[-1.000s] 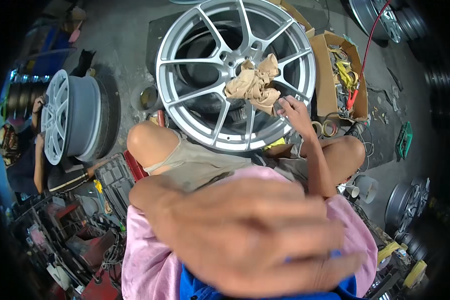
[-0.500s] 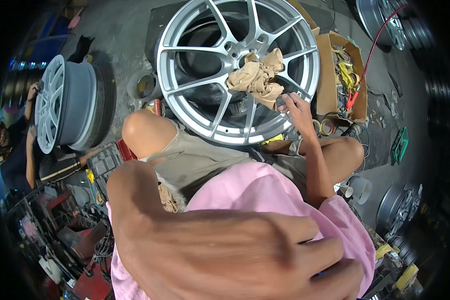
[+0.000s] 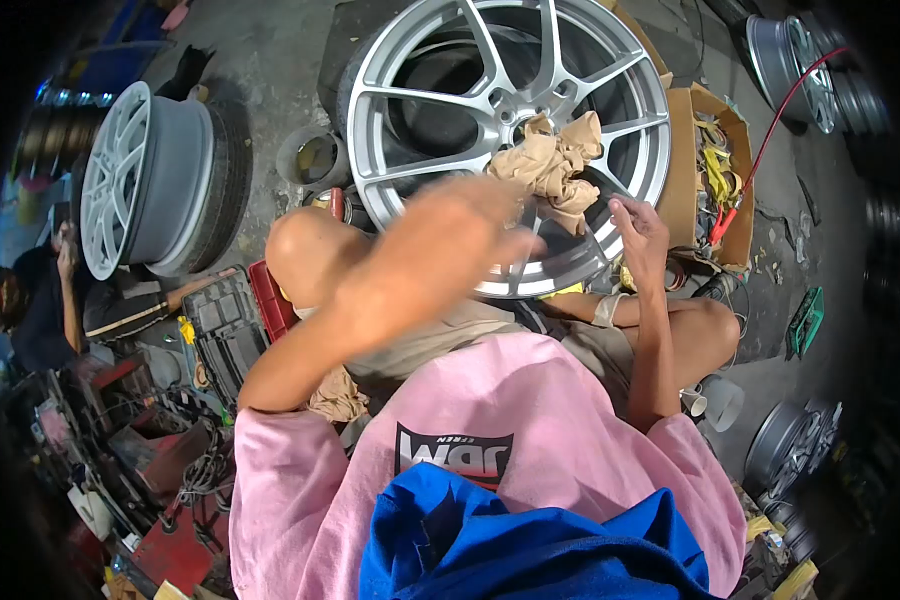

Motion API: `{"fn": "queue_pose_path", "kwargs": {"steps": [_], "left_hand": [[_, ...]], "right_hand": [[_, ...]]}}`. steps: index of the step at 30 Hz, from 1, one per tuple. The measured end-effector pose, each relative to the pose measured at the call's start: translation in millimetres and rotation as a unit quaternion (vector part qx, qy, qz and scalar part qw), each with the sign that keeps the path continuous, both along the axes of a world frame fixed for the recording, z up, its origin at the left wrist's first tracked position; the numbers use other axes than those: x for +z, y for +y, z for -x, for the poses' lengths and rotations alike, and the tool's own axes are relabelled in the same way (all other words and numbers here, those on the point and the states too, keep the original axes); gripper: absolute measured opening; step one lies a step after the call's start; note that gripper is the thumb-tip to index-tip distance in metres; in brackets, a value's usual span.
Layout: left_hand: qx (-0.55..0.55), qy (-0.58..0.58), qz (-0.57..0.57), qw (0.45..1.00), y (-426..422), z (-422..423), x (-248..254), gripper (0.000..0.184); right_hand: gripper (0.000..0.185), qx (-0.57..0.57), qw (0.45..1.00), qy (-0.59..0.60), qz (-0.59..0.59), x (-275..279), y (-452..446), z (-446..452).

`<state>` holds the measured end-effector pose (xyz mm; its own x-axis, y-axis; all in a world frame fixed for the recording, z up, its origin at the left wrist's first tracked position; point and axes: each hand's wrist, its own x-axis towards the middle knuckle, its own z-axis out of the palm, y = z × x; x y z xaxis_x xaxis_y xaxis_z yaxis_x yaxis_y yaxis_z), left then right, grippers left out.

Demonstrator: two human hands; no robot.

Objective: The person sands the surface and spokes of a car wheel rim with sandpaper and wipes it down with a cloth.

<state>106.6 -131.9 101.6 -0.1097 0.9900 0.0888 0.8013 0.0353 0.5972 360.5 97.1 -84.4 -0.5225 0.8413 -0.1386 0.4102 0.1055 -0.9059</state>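
Observation:
A silver multi-spoke wheel rim (image 3: 420,96) lies face up in front of my crossed legs, on top of a black tire. A crumpled tan cloth (image 3: 548,165) rests over its hub and spokes. My left hand (image 3: 460,225) is smeared by motion above the near-left part of the rim, just short of the cloth; its fingers cannot be made out. At the right edge of the rim, my right hand (image 3: 642,232) has thumb and fingers pinched together. A dark edge shows near its fingertips, too small to name.
A cardboard box (image 3: 682,170) with tapes and clamps stands right of the wheel. Another silver rim (image 3: 175,185) stands upright against a tire at left, with a person's hand (image 3: 67,250) beside it. An open toolbox (image 3: 225,325) and cluttered tools lie at lower left.
My left hand has swung from close in front of the camera, out toward the wheel, uncovering the pink shirt and a blue cloth. My right hand still stays by the rim's right side.

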Motion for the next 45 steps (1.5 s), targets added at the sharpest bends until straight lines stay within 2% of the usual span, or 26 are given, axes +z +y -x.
{"fn": "queue_pose_path", "kwargs": {"steps": [1, 2, 4, 6, 9, 13, 17, 18, 20, 21, 23, 24, 25, 27, 28, 31, 32, 33, 34, 35, 36, 37, 38, 39, 41, 45], "left_hand": [[0.079, 0.034, 0.113, 0.99, -3, 17, -12, 0.053], [0.119, 0.081, 0.105, 0.984, -13, 36, -37, 0.057], [0.159, 0.128, 0.096, 0.974, -25, 45, -82, 0.062], [0.162, 0.277, 0.08, 0.944, -28, 43, -104, 0.066], [0.176, 0.262, 0.116, 0.942, 1, 22, -107, 0.065], [0.16, 0.233, 0.068, 0.957, 49, -3, -138, 0.064], [0.187, 0.219, -0.021, 0.957, 57, -27, -132, 0.06], [0.148, 0.074, -0.024, 0.986, 51, -29, -127, 0.058], [0.07, -0.167, -0.021, 0.983, 44, -24, -121, 0.046], [0.066, -0.171, -0.019, 0.983, 43, -16, -110, 0.046], [0.041, -0.169, 0.009, 0.985, 48, 10, -84, 0.035], [0.081, -0.145, -0.051, 0.985, 53, 25, -75, 0.028], [0.075, -0.1, -0.122, 0.985, 63, 45, -76, 0.026], [0.101, -0.054, -0.154, 0.981, 85, 83, -65, 0.021], [0.103, 0.01, -0.187, 0.977, 98, 102, -70, 0.022], [0.133, 0.082, -0.193, 0.969, 122, 134, -76, 0.024], [0.129, 0.079, -0.196, 0.969, 122, 137, -82, 0.024], [0.119, 0.105, -0.106, 0.982, 122, 139, -89, 0.035], [0.109, 0.13, -0.015, 0.985, 123, 139, -93, 0.046], [0.108, 0.125, -0.014, 0.986, 123, 135, -95, 0.046], [0.095, 0.142, 0.101, 0.98, 119, 130, -97, 0.058], [0.081, 0.159, 0.215, 0.96, 115, 128, -98, 0.069], [0.066, 0.187, 0.225, 0.954, 116, 133, -100, 0.087], [0.07, 0.184, 0.227, 0.954, 118, 138, -99, 0.087], [0.041, 0.133, 0.286, 0.948, 122, 146, -97, 0.102], [0.037, 0.163, 0.185, 0.968, 110, 144, -113, 0.085]], "right_hand": [[0.028, -0.003, 0.999, 0.002, -0.039, 4, -2, 1], [0.028, -0.02, 0.998, 0.057, -0.012, 8, -5, 5], [0.027, -0.022, 0.998, 0.061, -0.015, 13, -9, 10], [0.026, -0.024, 0.997, 0.064, -0.019, 15, -8, 12], [0.026, -0.038, 0.999, 0.0, -0.008, 20, -5, 16], [0.024, -0.012, 0.998, 0.036, -0.054, 23, 1, 24], [0.025, -0.02, 0.995, 0.065, -0.074, 29, 5, 33], [0.026, -0.031, 0.993, 0.053, -0.098, 29, 7, 32], [0.031, -0.066, 0.989, 0.058, -0.123, 17, 16, 23], [0.031, -0.07, 0.988, 0.054, -0.123, 18, 20, 19], [0.035, -0.123, 0.991, -0.035, -0.035, 25, 28, 6], [0.041, -0.108, 0.992, -0.067, -0.019, 16, 39, -10], [0.041, -0.117, 0.99, -0.069, -0.025, 5, 47, -27], [0.051, -0.16, 0.985, -0.071, 0.001, -21, 56, -54], [0.057, -0.164, 0.984, -0.044, -0.057, -29, 48, -62], [0.057, -0.154, 0.978, -0.129, -0.055, -98, 50, -122], [0.057, -0.158, 0.98, -0.109, 0.05, -112, 40, -128], [0.058, -0.16, 0.971, -0.086, 0.154, -118, 25, -128], [0.053, -0.191, 0.96, -0.069, 0.193, -120, 3, -119], [0.05, -0.218, 0.946, -0.052, 0.234, -122, -20, -105], [0.05, -0.217, 0.946, -0.058, 0.235, -119, -39, -91], [0.05, -0.245, 0.925, -0.004, 0.29, -114, -55, -74], [0.051, -0.27, 0.898, 0.052, 0.343, -111, -63, -63], [0.051, -0.266, 0.899, 0.048, 0.344, -110, -68, -59], [0.05, -0.268, 0.901, 0.078, 0.331, -106, -73, -55], [0.045, -0.258, 0.914, 0.036, 0.311, -115, -65, -67]]}}
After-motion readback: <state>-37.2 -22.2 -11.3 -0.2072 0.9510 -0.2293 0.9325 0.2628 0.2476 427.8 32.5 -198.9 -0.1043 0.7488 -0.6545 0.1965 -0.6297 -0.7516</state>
